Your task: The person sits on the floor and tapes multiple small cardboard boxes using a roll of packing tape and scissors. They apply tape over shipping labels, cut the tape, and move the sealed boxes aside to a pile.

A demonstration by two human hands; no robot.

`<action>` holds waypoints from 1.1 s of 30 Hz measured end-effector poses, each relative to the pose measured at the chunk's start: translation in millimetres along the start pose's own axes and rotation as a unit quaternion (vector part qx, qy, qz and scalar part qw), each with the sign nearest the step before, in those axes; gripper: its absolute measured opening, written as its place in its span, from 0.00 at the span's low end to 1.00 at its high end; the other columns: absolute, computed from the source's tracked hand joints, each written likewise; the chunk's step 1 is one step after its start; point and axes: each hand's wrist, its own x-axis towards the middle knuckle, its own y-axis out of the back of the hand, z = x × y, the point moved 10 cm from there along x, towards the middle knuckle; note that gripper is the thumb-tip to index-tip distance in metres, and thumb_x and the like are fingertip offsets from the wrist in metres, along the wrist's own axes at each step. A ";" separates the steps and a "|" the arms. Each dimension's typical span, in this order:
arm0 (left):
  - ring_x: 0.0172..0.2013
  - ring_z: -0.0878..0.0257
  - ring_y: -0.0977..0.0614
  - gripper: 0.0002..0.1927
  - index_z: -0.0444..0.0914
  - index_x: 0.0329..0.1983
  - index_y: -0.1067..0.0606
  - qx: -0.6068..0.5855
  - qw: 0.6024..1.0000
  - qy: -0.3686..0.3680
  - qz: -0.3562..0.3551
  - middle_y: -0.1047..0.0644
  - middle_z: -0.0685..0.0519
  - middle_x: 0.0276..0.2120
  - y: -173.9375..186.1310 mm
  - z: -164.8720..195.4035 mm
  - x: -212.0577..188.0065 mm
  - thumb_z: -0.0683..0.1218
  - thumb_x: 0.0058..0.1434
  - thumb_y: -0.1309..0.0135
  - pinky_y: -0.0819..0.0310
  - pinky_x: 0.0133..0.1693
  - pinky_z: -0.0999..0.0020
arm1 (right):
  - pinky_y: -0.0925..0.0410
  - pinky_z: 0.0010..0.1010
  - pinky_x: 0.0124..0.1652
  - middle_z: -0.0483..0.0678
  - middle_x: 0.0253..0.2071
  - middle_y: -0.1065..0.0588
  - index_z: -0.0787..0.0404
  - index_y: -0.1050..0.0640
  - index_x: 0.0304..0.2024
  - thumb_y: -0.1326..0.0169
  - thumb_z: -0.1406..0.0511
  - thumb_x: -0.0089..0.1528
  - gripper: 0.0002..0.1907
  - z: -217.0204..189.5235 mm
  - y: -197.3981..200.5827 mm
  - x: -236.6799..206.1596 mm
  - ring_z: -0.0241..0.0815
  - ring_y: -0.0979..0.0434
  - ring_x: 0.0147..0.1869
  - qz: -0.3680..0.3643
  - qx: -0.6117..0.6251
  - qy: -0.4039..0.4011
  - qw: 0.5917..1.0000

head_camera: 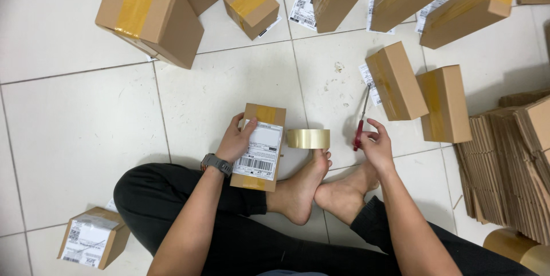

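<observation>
A person sits cross-legged on the white tiled floor (80,132), bare feet tucked in at the lower middle of the frame. The left hand (236,140), a dark watch (216,163) on its wrist, lies curled over the left edge of a small cardboard box (260,147) in the centre of the frame, thumb pressed on the white shipping label (262,151) that covers the box's top; the box rests partly on the person's dark trouser leg. The right hand (375,143), right of centre, is half closed around the red handles of a pair of scissors (361,121), fingers bent through them, the blades pointing up the frame toward a taped box (396,81) lying just beyond. Between the two hands a roll of clear packing tape (308,138) stands on edge, touching the toes of one foot (306,187). Across the top of the frame sit several more sealed boxes with yellowish tape, some with loose labels on the floor beside them. At the right edge a stack of flattened cartons (510,167) leans in a fan. In the lower left corner another labelled box (93,237) sits alone, well apart from the hands.
</observation>
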 end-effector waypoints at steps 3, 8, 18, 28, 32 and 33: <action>0.36 0.57 0.14 0.40 0.33 0.72 0.44 0.013 1.000 0.003 0.009 0.19 0.38 0.42 10.3 -4.9 1.7 0.62 0.65 0.53 0.20 0.37 0.66 | 0.27 0.29 0.45 0.47 0.42 0.25 0.65 0.33 0.66 0.51 0.69 0.68 0.23 -10.3 -57.2 -83.9 0.36 0.23 0.42 -0.043 0.231 0.036 0.971; 0.37 0.56 0.14 0.40 0.33 0.72 0.44 -0.008 1.000 0.016 -0.007 0.18 0.36 0.42 3.2 -16.8 6.7 0.63 0.66 0.53 0.20 0.39 0.66 | 0.30 0.27 0.37 0.47 0.38 0.25 0.63 0.32 0.55 0.60 0.65 0.66 0.16 47.1 -152.8 -215.4 0.39 0.24 0.37 -0.227 0.230 -0.140 0.936; 0.48 0.41 0.20 0.41 0.41 0.74 0.44 0.261 0.953 -0.106 0.113 0.23 0.35 0.50 23.5 63.5 44.0 0.64 0.65 0.50 0.26 0.51 0.52 | 0.35 0.29 0.43 0.48 0.44 0.30 0.62 0.34 0.62 0.48 0.60 0.73 0.19 30.0 -90.2 -96.7 0.37 0.31 0.44 -0.062 0.140 0.010 0.988; 0.51 0.47 0.25 0.38 0.38 0.71 0.40 0.475 0.839 -0.257 0.059 0.28 0.42 0.51 -61.7 108.2 38.6 0.42 0.56 0.44 0.27 0.48 0.53 | 0.31 0.40 0.52 0.61 0.56 0.24 0.63 0.23 0.57 0.42 0.55 0.65 0.24 -71.4 -104.2 -49.0 0.57 0.25 0.58 -0.093 -0.398 0.320 0.854; 0.46 0.45 0.26 0.32 0.31 0.60 0.32 0.294 0.870 -0.391 0.067 0.25 0.39 0.45 -57.8 108.4 -16.3 0.45 0.53 0.37 0.29 0.48 0.52 | 0.28 0.35 0.44 0.55 0.40 0.19 0.64 0.24 0.47 0.41 0.53 0.61 0.23 -66.8 -126.3 -49.8 0.47 0.19 0.42 -0.200 -0.312 0.134 0.919; 0.46 0.46 0.24 0.23 0.32 0.52 0.26 0.226 0.876 -0.419 0.070 0.23 0.41 0.44 -54.9 108.1 -31.5 0.47 0.58 0.36 0.28 0.48 0.54 | 0.29 0.35 0.44 0.56 0.39 0.19 0.65 0.24 0.45 0.41 0.53 0.61 0.23 -78.5 -134.5 -57.1 0.47 0.19 0.42 -0.201 -0.289 0.173 0.920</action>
